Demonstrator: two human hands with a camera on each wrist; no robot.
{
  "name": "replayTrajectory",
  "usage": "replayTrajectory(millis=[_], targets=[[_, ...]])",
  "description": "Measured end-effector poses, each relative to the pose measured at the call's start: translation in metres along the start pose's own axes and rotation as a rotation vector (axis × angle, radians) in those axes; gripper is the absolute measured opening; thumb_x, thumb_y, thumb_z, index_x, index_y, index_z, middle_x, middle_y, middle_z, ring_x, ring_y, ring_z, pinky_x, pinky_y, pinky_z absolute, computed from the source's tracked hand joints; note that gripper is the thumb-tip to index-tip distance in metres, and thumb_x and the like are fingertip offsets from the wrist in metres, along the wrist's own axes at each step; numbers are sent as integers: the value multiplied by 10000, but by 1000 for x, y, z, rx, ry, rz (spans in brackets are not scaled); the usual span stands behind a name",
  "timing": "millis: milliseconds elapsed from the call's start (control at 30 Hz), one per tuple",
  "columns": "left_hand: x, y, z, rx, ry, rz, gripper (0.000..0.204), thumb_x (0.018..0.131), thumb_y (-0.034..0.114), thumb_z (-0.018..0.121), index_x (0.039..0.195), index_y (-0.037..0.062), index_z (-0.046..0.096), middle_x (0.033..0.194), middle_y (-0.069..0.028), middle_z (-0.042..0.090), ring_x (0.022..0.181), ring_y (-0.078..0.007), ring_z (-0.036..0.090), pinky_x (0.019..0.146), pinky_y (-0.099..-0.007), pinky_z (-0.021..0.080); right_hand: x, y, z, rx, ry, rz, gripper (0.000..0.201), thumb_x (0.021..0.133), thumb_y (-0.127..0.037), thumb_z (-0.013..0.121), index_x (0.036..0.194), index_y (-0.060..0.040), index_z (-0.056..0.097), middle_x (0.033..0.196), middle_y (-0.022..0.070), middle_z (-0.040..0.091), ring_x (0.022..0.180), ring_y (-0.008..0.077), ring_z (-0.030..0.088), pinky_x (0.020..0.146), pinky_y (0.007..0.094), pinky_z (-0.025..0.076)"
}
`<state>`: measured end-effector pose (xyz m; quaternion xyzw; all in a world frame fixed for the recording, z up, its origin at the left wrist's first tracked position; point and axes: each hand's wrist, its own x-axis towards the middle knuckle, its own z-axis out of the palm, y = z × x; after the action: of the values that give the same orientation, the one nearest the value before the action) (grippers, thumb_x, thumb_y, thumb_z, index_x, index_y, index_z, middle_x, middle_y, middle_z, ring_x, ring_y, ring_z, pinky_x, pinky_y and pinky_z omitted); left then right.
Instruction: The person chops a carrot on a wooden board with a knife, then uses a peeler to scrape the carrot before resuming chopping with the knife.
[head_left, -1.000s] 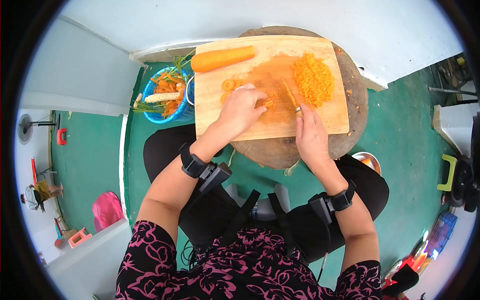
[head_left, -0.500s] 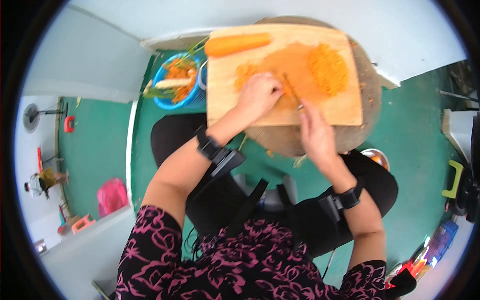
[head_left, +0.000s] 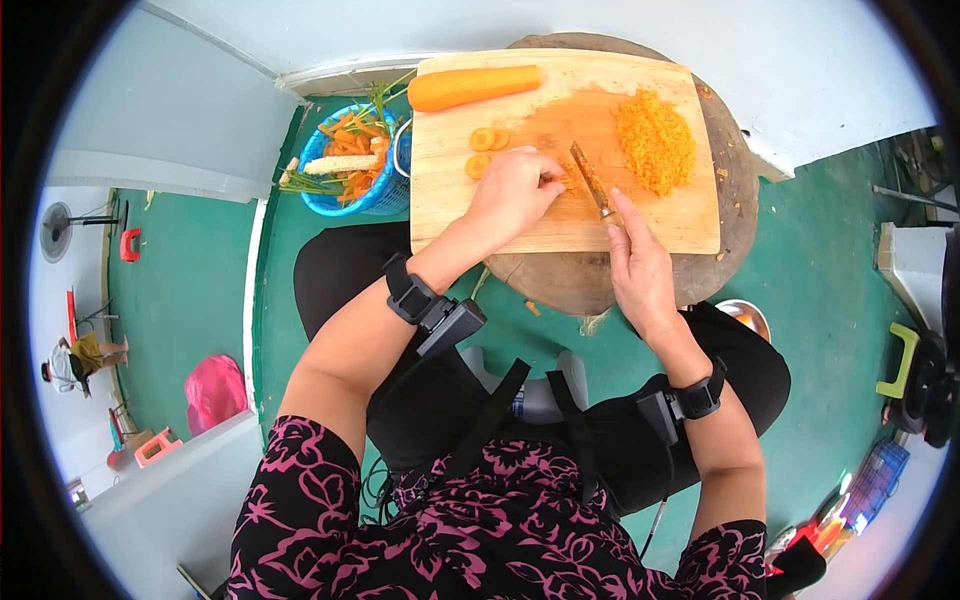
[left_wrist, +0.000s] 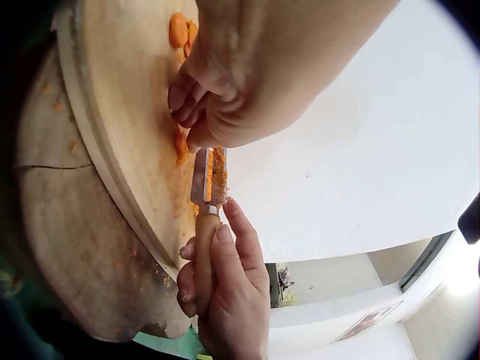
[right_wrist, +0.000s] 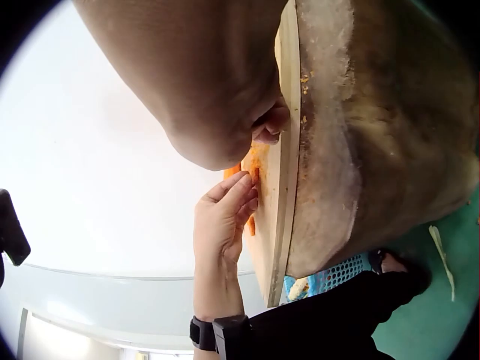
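In the head view my left hand (head_left: 512, 192) is low over the wooden cutting board (head_left: 450, 220), fingers bent down. Its fingertips pinch a small carrot piece (right_wrist: 256, 175), seen best in the right wrist view. My right hand (head_left: 641, 262) grips the wooden handle of a small knife (left_wrist: 208, 180). Orange bits cling to the blade, which points away from me, just right of my left fingertips. A few carrot slices (head_left: 482, 139) lie beyond my left hand. To the right of the blade is a heap of minced carrot (head_left: 655, 142). A whole peeled carrot (head_left: 470, 87) lies along the far left edge.
The board sits on a round wooden stump (head_left: 735, 185) against a pale wall. At its left stands a blue basket (head_left: 345, 205) of peelings and greens. A metal bowl (head_left: 762, 318) is on the green floor by my right knee.
The head view has shifted, moving the board up and right in the picture. The knife blade has turned to show more of its flat side, and my left fingers have closed over the carrot bits.
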<state>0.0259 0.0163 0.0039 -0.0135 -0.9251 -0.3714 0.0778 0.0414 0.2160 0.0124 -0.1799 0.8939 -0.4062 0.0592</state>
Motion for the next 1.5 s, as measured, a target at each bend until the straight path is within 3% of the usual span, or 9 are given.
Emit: replayTrajectory(millis=[367, 600, 800, 867, 900, 967, 1133, 1367, 1500], targets=[[0, 1, -4, -21, -28, -69, 125, 760, 105, 682, 848, 20, 705, 826, -136, 659, 758, -255, 653, 690, -353, 506, 8, 12, -6, -260, 229, -89, 312, 924, -198, 528, 1210, -74, 519, 1008, 175, 615, 896, 367, 607, 747, 451, 490], [3, -3, 1, -102, 126, -81, 113, 762, 106, 687, 835, 21, 698, 817, -111, 641, 735, -214, 627, 674, -316, 509, 10, 28, 8, -430, 208, -245, 333, 824, -139, 634, 1137, -46, 574, 907, 137, 572, 841, 326, 550, 753, 413, 459], [7, 2, -2, -233, 305, -51, 93, 755, 76, 681, 833, 26, 690, 922, -118, 618, 700, -201, 612, 646, -308, 503, 4, -9, 0, -415, 391, -437, 339, 780, -148, 685, 1086, -36, 589, 893, 119, 561, 819, 319, 545, 749, 400, 462], [10, 0, -2, -195, 348, -21, 116, 763, 58, 695, 875, 27, 692, 977, -114, 619, 694, -162, 626, 608, -263, 510, -11, -26, 12, 15, 158, -404, 345, 781, -162, 706, 1072, -21, 586, 883, 117, 571, 811, 282, 567, 731, 368, 477], [11, 1, -1, -175, 366, -18, 121, 762, 60, 698, 878, 26, 691, 997, -122, 612, 686, -159, 628, 604, -261, 511, -21, -42, 16, 346, -116, -173, 376, 781, -197, 735, 1063, -2, 581, 886, 108, 589, 814, 227, 586, 712, 329, 487], [14, 7, 0, -135, 390, -1, 132, 759, 64, 702, 884, 23, 688, 1035, -136, 598, 670, -153, 632, 597, -258, 513, -35, -55, 34, 615, -373, 28, 560, 754, -256, 783, 1173, 28, 543, 1036, 122, 625, 928, 194, 604, 788, 305, 495], [14, 35, 15, -152, 442, 68, 170, 743, 59, 714, 903, 17, 679, 1101, -159, 563, 674, -145, 639, 603, -250, 516, -36, -60, 51, 1089, -626, 155, 489, 803, -174, 743, 1188, 47, 538, 1133, 122, 618, 1040, 170, 590, 908, 311, 471], [9, 70, 19, -496, 315, -31, 147, 787, 85, 684, 910, 10, 650, 1024, -125, 573, 726, -160, 608, 664, -298, 510, -39, -58, 40, 1136, -782, 259, 350, 820, -136, 723, 1111, 21, 607, 1010, 57, 662, 950, 115, 607, 866, 277, 481], [5, 69, 14, -1172, 117, -429, 106, 847, 90, 642, 924, 18, 635, 858, -57, 607, 697, -119, 603, 649, -263, 504, -44, -63, 36, 1143, -813, 292, 325, 829, -143, 715, 1094, 20, 618, 1004, 56, 663, 931, 105, 608, 852, 265, 483]])
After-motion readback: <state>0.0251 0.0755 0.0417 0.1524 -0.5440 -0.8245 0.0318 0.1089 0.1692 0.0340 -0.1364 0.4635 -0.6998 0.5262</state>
